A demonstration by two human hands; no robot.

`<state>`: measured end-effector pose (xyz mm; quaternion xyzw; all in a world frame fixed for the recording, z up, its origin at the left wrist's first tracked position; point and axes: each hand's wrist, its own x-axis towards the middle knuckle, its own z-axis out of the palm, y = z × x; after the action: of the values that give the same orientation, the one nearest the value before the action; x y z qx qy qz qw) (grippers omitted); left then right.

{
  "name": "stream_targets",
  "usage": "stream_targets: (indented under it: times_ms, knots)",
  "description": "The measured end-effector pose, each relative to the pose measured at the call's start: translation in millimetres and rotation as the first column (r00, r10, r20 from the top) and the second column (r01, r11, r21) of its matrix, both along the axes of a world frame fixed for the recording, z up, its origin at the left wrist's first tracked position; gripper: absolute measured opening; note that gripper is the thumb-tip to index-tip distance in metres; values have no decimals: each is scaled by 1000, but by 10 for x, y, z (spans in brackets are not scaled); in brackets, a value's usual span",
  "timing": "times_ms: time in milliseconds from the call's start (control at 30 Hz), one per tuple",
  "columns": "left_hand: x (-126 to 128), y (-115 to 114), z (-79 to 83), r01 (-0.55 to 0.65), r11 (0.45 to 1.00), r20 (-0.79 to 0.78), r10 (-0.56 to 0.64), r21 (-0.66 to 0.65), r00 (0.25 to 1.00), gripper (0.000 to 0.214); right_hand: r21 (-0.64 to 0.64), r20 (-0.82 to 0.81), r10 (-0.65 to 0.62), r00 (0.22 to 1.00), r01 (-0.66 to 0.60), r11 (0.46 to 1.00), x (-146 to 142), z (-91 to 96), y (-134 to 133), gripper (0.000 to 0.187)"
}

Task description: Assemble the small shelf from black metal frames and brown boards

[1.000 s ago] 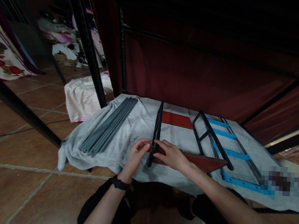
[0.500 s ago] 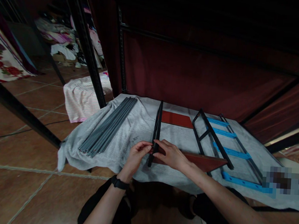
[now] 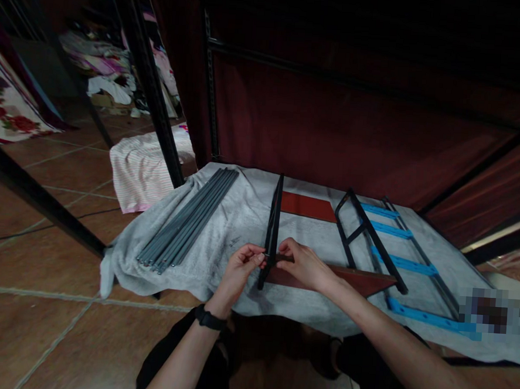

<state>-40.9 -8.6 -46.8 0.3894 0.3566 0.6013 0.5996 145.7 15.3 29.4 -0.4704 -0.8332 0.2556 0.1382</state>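
My left hand point(image 3: 243, 265), with a dark band at the wrist, pinches something tiny against the left side of a black metal frame point(image 3: 276, 219); I cannot make out what it is. On the other side, my right hand point(image 3: 304, 264) has its fingertips closed around a short dark brown piece point(image 3: 286, 258), whose kind is unclear. A reddish-brown board point(image 3: 356, 279) runs from this frame to a second black frame point(image 3: 363, 230) with a crossbar. Farther back, a red board point(image 3: 308, 207) also spans toward it.
A bundle of grey metal tubes point(image 3: 190, 219) lies at left on the grey cloth point(image 3: 220, 274). Blue-runged frame parts point(image 3: 409, 264) lie at right. Black metal posts point(image 3: 148, 76) stand around the surface, with a dark red curtain point(image 3: 317, 116) behind. A striped cloth point(image 3: 143, 161) drapes something beyond.
My right hand has drawn back slightly to the right from the black frame, and the brown piece now shows in its fingers. My left hand stays at the frame's left side.
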Motion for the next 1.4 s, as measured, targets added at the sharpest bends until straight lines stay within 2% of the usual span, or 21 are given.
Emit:
stream_targets:
  times_ms: [100,200,567,767,833,900,967,1033,1167,1400]
  knots:
    - [-9,4,-16,8,1000,5,-8,0,1000,16,34,1,76,997,-76,997,12,8,39,13]
    - [-27,2,-11,13,1000,11,-13,-2,1000,17,80,8,140,990,-140,987,13,-22,39,15]
    - [-19,34,-48,6,1000,32,-5,-26,999,18,103,-19,110,994,-108,989,27,-74,8,19]
    - [-45,49,-36,7,1000,-20,-7,8,1000,17,124,1,27,1000,-26,992,-28,-80,-53,16]
    - [-49,36,-27,17,1000,-34,-16,12,999,17,105,-6,-7,1000,8,994,-49,-63,-84,22]
    - [-47,24,-26,12,1000,-29,-12,9,999,16,91,-15,-7,1000,8,996,-64,-32,-114,36]
    - [-39,22,-35,-2,1000,-13,2,3,1000,15,110,7,36,999,-37,993,-75,4,-140,49]
    - [-31,32,-48,-18,1000,-3,18,7,1000,14,138,68,93,993,-102,985,-87,29,-155,54]
    - [-26,61,-52,-37,998,-3,37,56,999,21,144,160,104,982,-127,981,-112,16,-151,53]
    - [-64,29,15,-17,998,1,17,56,1000,29,162,158,93,983,-119,980,-120,-40,-137,47]
